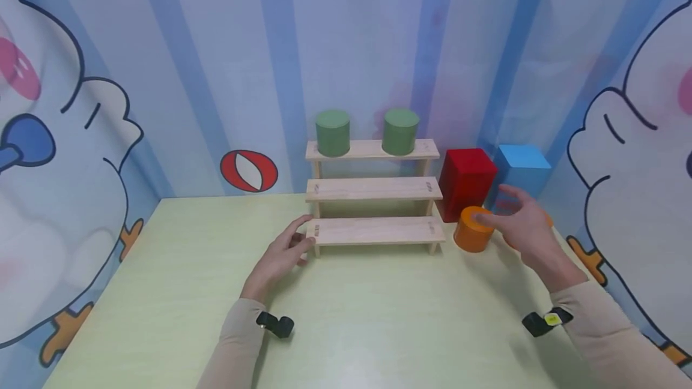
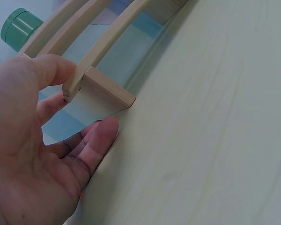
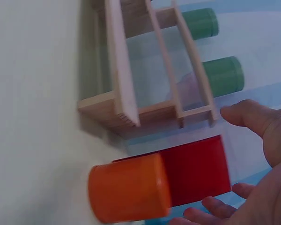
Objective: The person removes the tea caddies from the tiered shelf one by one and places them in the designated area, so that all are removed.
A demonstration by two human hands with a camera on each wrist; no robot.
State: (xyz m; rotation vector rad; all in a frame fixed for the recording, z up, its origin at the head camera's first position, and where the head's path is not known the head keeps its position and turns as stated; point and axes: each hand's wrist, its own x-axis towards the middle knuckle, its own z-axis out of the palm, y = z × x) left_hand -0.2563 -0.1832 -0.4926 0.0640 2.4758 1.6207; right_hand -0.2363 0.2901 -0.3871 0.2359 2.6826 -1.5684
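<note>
Left hand (image 1: 281, 254) pinches the lowest end of the wooden rack (image 1: 374, 188); right hand (image 1: 523, 224), spread and empty, apparently reaches for the orange cylinder (image 1: 472, 234) beside it, so grasping likely follows.

The person's beige-sleeved left forearm (image 1: 232, 344) reaches in from seven o'clock, with the bare left hand (image 1: 278, 260) aimed toward one o'clock, fingers (image 2: 54, 69) bent. The beige-sleeved right forearm (image 1: 611, 326) comes from four o'clock; the bare right hand (image 1: 527, 227) points toward ten, thumb (image 3: 247, 115) and forefinger (image 1: 512, 191) spread apart.
</note>
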